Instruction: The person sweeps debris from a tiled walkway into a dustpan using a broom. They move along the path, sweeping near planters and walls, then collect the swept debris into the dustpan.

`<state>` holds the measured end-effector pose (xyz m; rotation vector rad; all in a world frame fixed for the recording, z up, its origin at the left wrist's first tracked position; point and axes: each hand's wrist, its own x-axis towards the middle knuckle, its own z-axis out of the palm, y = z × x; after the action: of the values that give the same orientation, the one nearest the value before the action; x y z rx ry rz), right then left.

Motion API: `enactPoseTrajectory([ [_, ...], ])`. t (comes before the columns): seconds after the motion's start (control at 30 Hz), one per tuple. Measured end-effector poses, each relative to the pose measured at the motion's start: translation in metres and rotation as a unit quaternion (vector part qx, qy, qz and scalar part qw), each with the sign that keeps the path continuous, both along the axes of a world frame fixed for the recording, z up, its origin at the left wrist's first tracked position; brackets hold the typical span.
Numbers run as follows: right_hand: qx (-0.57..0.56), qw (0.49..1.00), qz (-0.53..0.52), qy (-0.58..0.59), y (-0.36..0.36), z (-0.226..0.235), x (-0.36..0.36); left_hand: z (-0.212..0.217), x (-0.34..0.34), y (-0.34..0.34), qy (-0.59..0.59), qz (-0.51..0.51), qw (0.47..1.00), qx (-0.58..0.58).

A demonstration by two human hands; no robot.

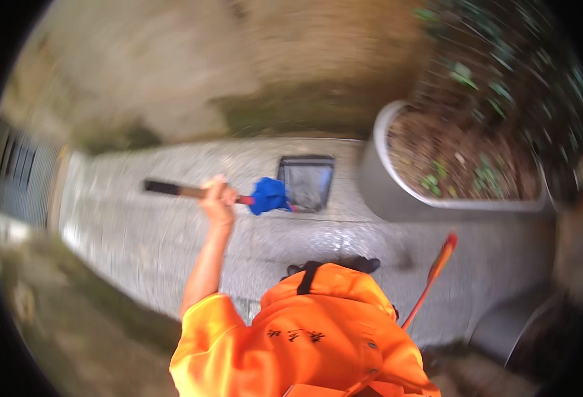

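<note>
My left hand (218, 199) is closed around a long handle (191, 192) held out in front of me. The handle has a black grip at its left end and a red part past my fingers. A bunched blue cloth (269, 196) hangs on it toward the right. Beyond the cloth lies a dark-rimmed grey dustpan (306, 185) on the pavement, where the handle leads. Beside my right side a thin red-orange stick (431, 279) slants up and out; its lower end is hidden behind my orange shirt. My right hand does not show.
A grey planter (397, 210) with soil and green plants stands at the right. A second planter (503, 331) is at the lower right. Grey paving (251, 241) runs along a stained brown wall (192, 73). A grating (20, 165) is at the far left.
</note>
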<state>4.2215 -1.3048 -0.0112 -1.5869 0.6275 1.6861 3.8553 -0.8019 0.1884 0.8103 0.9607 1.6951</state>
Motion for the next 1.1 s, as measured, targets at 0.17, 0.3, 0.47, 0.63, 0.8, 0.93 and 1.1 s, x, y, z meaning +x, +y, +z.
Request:
enactPoseTrajectory([
  [0.17,-0.033,0.986,0.16,0.031,0.151,-0.034,-0.025,-0.038,-0.118,-0.073,0.022,0.142,0.987,-0.075],
  [0.3,-0.042,0.964,0.263,0.021,0.254,-0.04,-0.068,-0.058,-0.218,-0.118,0.046,0.238,0.963,-0.114],
  [0.47,-0.052,0.928,0.369,0.021,0.37,-0.052,-0.128,-0.069,-0.304,-0.142,0.077,0.388,0.906,-0.15],
  [0.63,-0.071,0.897,0.436,0.022,0.484,-0.069,-0.212,-0.097,-0.392,-0.153,0.118,0.486,0.834,-0.234],
  [0.8,-0.061,0.874,0.479,0.047,0.619,-0.085,-0.315,-0.106,-0.474,-0.141,0.11,0.553,0.789,-0.245],
  [0.93,0.0,0.866,0.498,0.053,0.735,-0.056,-0.436,-0.092,-0.534,-0.141,0.105,0.615,0.73,-0.281],
  [1.1,0.022,0.829,0.559,0.005,0.849,-0.054,-0.561,-0.119,-0.6,-0.131,0.075,0.654,0.679,-0.325],
])
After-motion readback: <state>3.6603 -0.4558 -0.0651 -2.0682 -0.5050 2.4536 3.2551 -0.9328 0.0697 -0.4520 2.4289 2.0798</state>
